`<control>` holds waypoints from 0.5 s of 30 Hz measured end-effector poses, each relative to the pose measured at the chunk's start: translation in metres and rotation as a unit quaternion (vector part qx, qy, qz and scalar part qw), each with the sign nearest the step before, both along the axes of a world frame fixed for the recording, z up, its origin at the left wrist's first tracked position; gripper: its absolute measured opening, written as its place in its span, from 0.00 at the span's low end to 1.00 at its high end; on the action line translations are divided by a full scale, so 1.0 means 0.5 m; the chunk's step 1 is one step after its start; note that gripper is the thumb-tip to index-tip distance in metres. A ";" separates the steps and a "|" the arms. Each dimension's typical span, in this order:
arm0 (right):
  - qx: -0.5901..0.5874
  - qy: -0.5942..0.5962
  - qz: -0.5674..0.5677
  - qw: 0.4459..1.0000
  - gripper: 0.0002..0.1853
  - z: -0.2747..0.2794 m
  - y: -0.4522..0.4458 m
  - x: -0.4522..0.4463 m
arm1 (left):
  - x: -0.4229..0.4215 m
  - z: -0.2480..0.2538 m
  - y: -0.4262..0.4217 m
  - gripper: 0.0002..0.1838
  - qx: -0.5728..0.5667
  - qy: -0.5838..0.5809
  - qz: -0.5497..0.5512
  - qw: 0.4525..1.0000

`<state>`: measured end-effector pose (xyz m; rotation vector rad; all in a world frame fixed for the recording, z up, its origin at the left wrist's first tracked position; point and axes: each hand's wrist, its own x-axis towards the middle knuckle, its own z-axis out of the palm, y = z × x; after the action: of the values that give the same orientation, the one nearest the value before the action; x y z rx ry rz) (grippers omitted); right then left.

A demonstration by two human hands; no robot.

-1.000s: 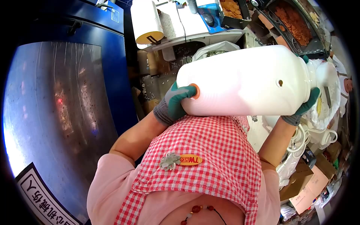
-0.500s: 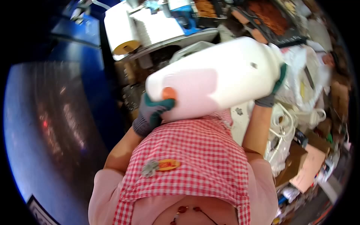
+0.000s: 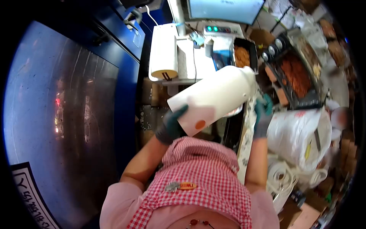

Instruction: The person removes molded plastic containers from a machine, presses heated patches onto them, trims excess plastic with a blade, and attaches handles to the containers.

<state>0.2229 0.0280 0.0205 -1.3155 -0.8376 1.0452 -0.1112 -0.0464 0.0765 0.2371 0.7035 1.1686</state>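
A large white plastic container [image 3: 217,93] is tilted in front of my body, its narrower neck end up and to the right. An orange round spot [image 3: 200,124] shows near its lower end. My left hand [image 3: 171,126], in a grey and green glove, grips the container at its lower left end. Off to the right of the container, my right hand [image 3: 262,116] wears the same kind of glove. Its fingers are raised and partly apart, with nothing visible in them.
A blue machine with a metal panel [image 3: 76,114] fills the left. Ahead are a white roll [image 3: 164,51], a monitor [image 3: 225,8] and a black tray of orange pieces [image 3: 241,57]. To the right sit a bin of reddish pieces [image 3: 295,76] and a white plastic bag [image 3: 291,133].
My right hand has let go of the container's neck end and moved apart from it. The container has become more tilted, and my left hand has shifted to its end. The view shows more ahead.
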 end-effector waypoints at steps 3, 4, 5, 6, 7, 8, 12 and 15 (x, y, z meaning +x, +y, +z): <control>-0.017 -0.259 0.279 0.925 0.58 0.064 -0.101 -0.134 | 0.074 -0.043 0.007 0.25 0.090 0.119 0.002 0.989; 0.003 -0.344 0.338 0.876 0.62 0.093 -0.119 -0.172 | 0.086 -0.076 0.006 0.25 0.135 0.229 -0.021 0.964; -0.006 -0.342 0.313 0.886 0.62 0.082 -0.122 -0.204 | 0.119 -0.067 0.011 0.24 0.065 0.179 0.003 0.982; -0.014 -0.341 0.287 0.895 0.62 0.062 -0.113 -0.222 | 0.155 -0.059 0.018 0.24 -0.003 0.127 0.026 0.992; -0.095 -0.372 0.293 0.876 0.56 0.038 -0.097 -0.227 | 0.169 -0.086 0.019 0.23 0.015 0.177 -0.010 0.984; -0.034 -0.428 0.320 0.844 0.47 -0.013 -0.103 -0.211 | 0.161 -0.100 0.029 0.21 0.038 0.281 -0.143 0.948; -0.105 -0.124 0.252 0.954 0.22 -0.090 -0.108 -0.139 | 0.019 -0.022 0.006 0.19 0.270 0.349 -0.298 0.846; -0.208 0.063 0.163 0.962 0.24 -0.095 -0.111 -0.085 | -0.138 -0.067 0.019 0.21 0.095 0.365 0.147 0.915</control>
<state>0.1805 -0.0277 -0.0271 -1.4677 -0.7795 1.6164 -0.1805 -0.0367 0.0432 0.7802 1.3128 1.4455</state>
